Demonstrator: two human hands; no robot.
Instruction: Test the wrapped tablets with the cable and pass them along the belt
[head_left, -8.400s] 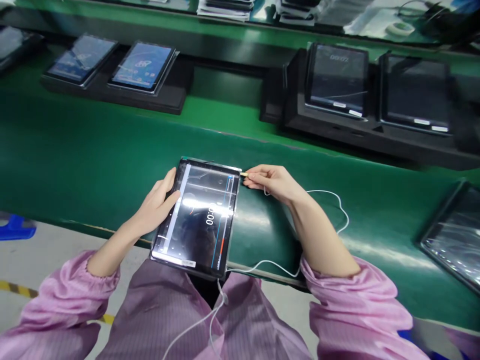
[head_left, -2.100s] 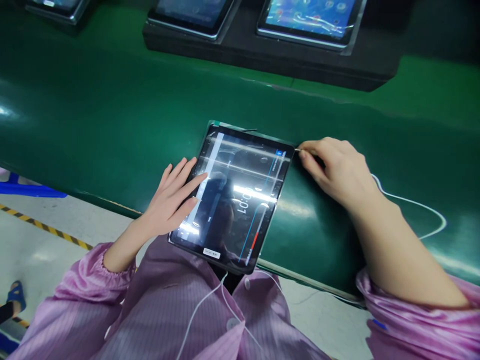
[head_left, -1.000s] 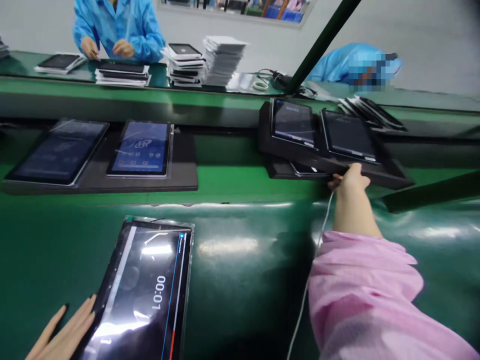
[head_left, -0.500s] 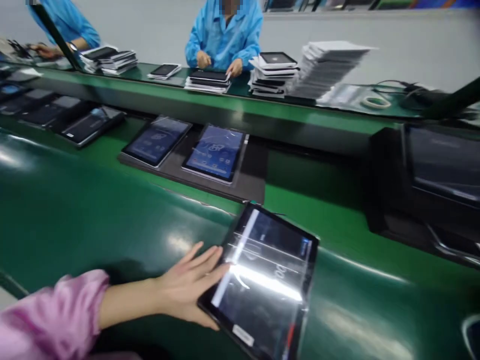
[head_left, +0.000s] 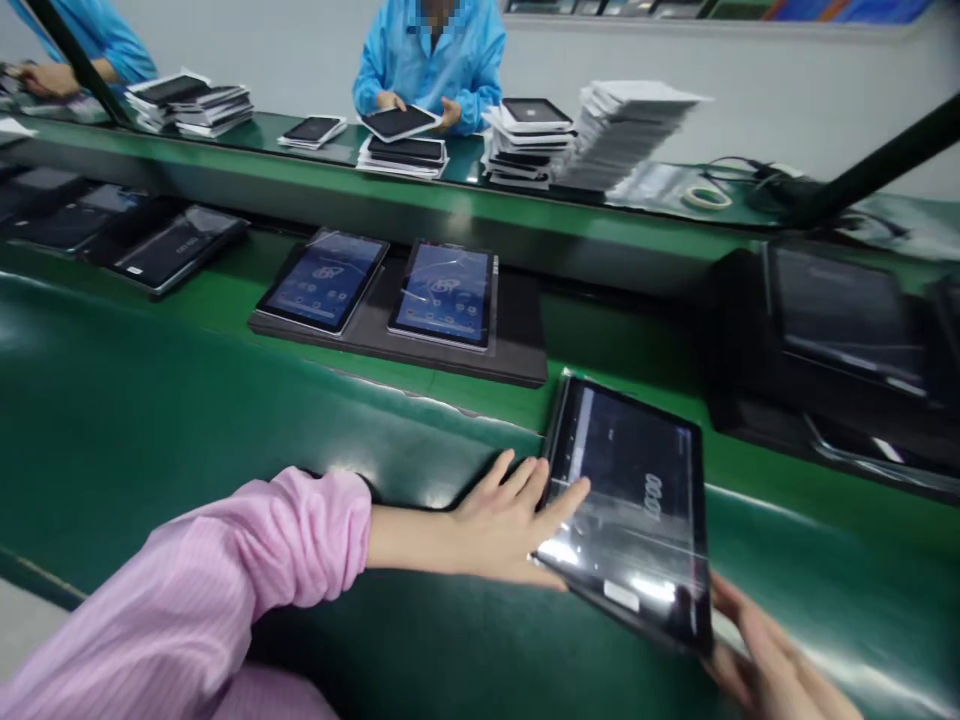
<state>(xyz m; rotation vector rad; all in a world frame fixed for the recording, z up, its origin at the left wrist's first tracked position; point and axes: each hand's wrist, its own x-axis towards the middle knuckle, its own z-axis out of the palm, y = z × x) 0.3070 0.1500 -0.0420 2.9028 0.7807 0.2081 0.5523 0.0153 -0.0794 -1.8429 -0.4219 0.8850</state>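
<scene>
A black-framed tablet in a clear film lies on the green conveyor belt, its screen lit with a timer-like readout and glare. My left hand rests on its left edge with fingers spread and the thumb across the screen. My right hand is at the bottom right of the view, its fingertips by the tablet's lower corner. That hand is partly cut off by the frame. A pink striped sleeve covers my left forearm.
Two tablets lie on a dark tray beyond the belt. A black stand holding tablets sits to the right. Across the far bench, a co-worker in blue handles a tablet beside several stacks of tablets.
My right hand has come back from the black stand to the tablet's lower corner. The view has swung left, and the tablet now lies more upright in the picture. The co-worker has lifted a tablet.
</scene>
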